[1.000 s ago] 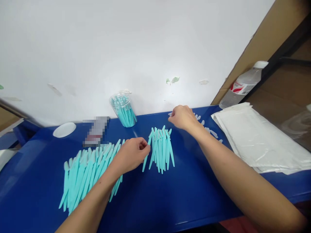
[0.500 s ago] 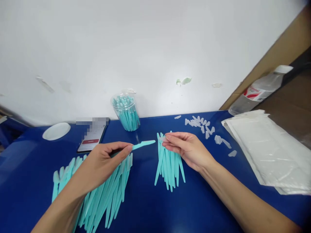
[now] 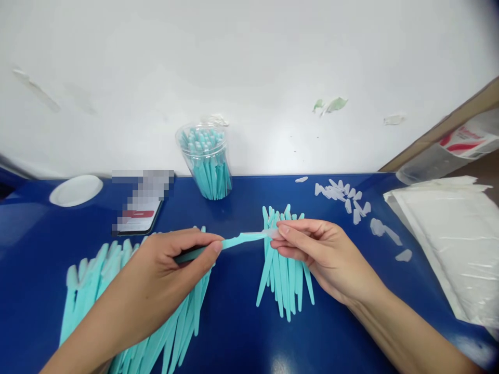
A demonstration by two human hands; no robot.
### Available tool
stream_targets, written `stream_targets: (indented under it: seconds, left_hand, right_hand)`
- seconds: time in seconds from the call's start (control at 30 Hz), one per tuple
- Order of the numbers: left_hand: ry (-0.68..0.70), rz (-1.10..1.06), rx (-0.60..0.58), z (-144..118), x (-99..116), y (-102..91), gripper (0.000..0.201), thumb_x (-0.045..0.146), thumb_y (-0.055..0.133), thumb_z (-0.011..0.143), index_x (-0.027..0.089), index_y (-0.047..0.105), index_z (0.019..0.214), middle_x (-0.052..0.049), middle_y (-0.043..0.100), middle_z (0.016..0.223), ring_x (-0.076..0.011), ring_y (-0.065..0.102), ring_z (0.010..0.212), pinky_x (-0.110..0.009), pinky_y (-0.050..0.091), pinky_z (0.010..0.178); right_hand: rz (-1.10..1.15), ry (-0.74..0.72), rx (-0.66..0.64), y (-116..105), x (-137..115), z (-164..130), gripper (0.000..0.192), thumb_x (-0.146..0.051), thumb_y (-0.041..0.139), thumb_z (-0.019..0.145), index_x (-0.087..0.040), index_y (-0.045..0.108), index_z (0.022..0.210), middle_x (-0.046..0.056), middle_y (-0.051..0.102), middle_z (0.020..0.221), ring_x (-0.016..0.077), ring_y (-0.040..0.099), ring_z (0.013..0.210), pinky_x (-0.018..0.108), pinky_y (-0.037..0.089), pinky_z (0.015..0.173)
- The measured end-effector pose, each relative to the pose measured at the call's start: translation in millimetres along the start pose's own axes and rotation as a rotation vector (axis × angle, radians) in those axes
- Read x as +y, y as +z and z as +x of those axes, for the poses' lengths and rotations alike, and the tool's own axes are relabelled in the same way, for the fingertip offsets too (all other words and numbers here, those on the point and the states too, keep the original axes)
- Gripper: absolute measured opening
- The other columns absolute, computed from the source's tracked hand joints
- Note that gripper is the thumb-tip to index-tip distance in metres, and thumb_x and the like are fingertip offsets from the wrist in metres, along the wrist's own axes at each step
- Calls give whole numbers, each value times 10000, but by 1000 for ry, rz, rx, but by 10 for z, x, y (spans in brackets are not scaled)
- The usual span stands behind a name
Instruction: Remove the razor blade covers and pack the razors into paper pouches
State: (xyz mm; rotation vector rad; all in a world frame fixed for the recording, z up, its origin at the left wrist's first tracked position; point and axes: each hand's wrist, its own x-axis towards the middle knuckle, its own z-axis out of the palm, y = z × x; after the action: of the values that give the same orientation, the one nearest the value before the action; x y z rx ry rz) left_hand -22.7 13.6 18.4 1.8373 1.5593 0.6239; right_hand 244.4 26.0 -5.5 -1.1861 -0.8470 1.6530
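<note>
My left hand pinches the handle of a turquoise eyebrow razor, its blade end pointing right. Between the thumb and fingers of my right hand is a small translucent blade cap. The razor's tip meets the cap's open end; how far it goes in is hard to see. Below my right hand lies a small pile of turquoise razors. Beneath my left forearm is a larger pile of razors, many with translucent caps on, partly hidden by the arm. Loose caps are scattered at the back right.
A clear plastic cup full of razors stands by the white wall. Left of it are a phone and a white round lid. White plastic packaging and a bottle are at the right on the blue table.
My hands have come together, and the razor's tip now meets the cap, where a gap showed before. The camera view has shifted slightly closer.
</note>
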Motion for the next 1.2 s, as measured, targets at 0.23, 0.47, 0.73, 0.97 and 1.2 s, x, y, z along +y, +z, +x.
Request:
stream_targets:
  seconds: [0.23, 0.47, 0.73, 0.97, 1.2]
  left_hand:
    - [-21, -66, -44, -30, 179, 239, 381, 584, 593, 990, 279, 815, 1039, 18, 710, 730, -129, 525, 550, -225, 421, 450]
    - [13, -78, -76, -70, 181, 218, 305, 528, 596, 1011, 338, 814, 1109, 38, 701, 738, -113, 526, 547, -198, 415, 443]
    - [-172, 350, 314, -431, -144, -231, 388, 684, 689, 837, 336, 846, 904, 23, 762, 738, -160, 652, 542, -259, 475, 495]
    - [-235, 578, 400, -688, -96, -72, 415, 696, 645, 839, 310, 787, 893, 14, 718, 711, -190, 666, 544, -309, 448, 538]
    - [9, 436, 3, -244, 419, 545, 327, 524, 597, 972, 253, 761, 893, -27, 753, 866, -235, 695, 766, -360, 444, 705]
  right_hand:
    - [-89, -33, -52, 18, 47, -57, 208, -410, 933, 797, -254, 885, 925, 37, 848, 843, 163, 822, 788, 219, 682, 771]
    - [-147, -61, -89, 8, 39, -86, 219, -427, 915, 818, -252, 876, 944, 36, 846, 861, 164, 820, 788, 236, 687, 762]
    - [-574, -342, 194, -221, -162, 14, 419, -562, 818, 868, -248, 822, 1144, 47, 828, 851, 159, 730, 639, 261, 613, 553]
    - [-1045, -395, 532, -676, -450, 249, 310, -523, 751, 879, -228, 839, 913, 41, 782, 713, 206, 680, 569, 328, 504, 532]
    - [-1487, -305, 442, -825, -806, 714, 284, -337, 687, 928, -201, 849, 1117, 83, 830, 951, 283, 776, 879, 391, 592, 835]
